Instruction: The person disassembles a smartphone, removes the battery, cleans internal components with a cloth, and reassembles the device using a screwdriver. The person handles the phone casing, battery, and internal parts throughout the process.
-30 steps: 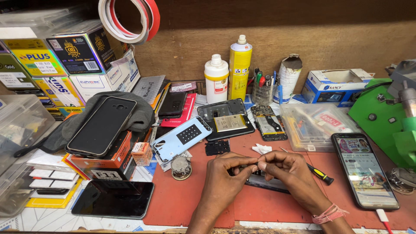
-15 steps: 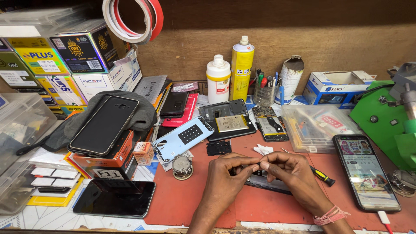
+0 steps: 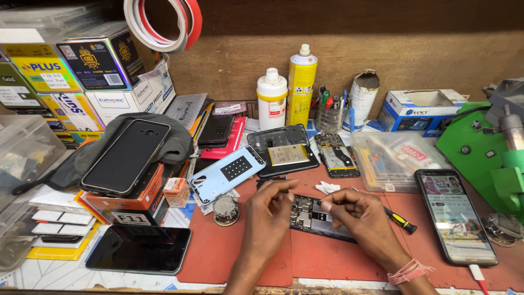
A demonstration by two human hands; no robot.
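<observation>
Both hands have drifted apart a bit compared to a moment ago, when the fingertips were bunched together right over the board. Now the left hand (image 3: 270, 213) sits with fingers curled, thumb and forefinger pinched, though whatever it holds is too small to make out, and the right hand (image 3: 357, 216) is pinched the same way. Between them the opened phone (image 3: 311, 216) lies flat on the red mat (image 3: 218, 257), circuitry showing, so more of the board is exposed now. A screwdriver (image 3: 401, 220) lies just right of the right hand, a lit phone (image 3: 454, 214) beyond it.
</observation>
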